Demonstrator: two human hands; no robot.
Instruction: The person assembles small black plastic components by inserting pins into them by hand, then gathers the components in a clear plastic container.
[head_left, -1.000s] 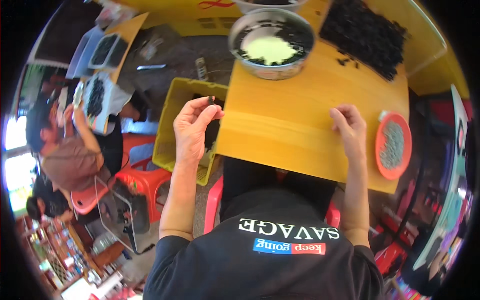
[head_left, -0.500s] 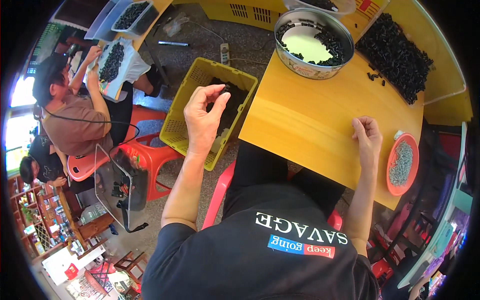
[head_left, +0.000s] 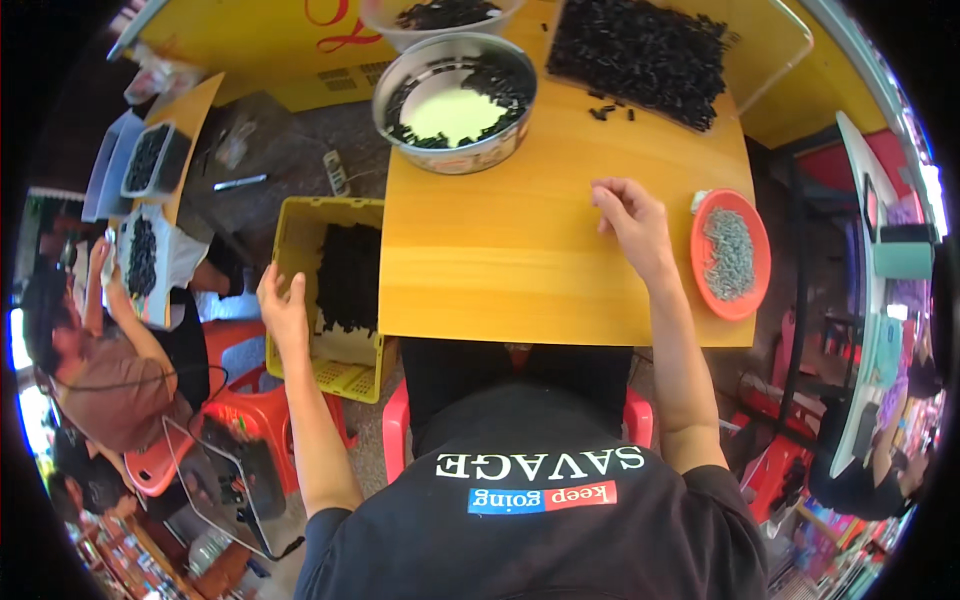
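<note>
My left hand [head_left: 284, 312] hangs over the left rim of a yellow plastic crate [head_left: 288, 235], thumb and fingers apart, with nothing seen between them. Inside the crate lies a heap of small black pieces [head_left: 350, 275]. Above the wooden table, my right hand [head_left: 638, 228] has its fingers curled toward the thumb; whatever they may hold is too small to make out. A red oval bowl [head_left: 700, 262] of small grey screw-like pieces [head_left: 730, 255] stands to the right of that hand. Farther off is a round metal tin [head_left: 470, 158] with black pieces around its pale bottom.
A clear-walled tray of black tubular pieces [head_left: 640, 60] sits at the table's [head_left: 500, 270] far right, several loose ones before it. Behind the tin is a clear tub [head_left: 440, 35]. A co-worker [head_left: 120, 375] sits at the left beside another table. Red chair arms [head_left: 396, 430] flank me.
My left hand has moved from over the crate to its left rim and opened; the small black piece it pinched is gone from it. The whole view has turned rightward.
</note>
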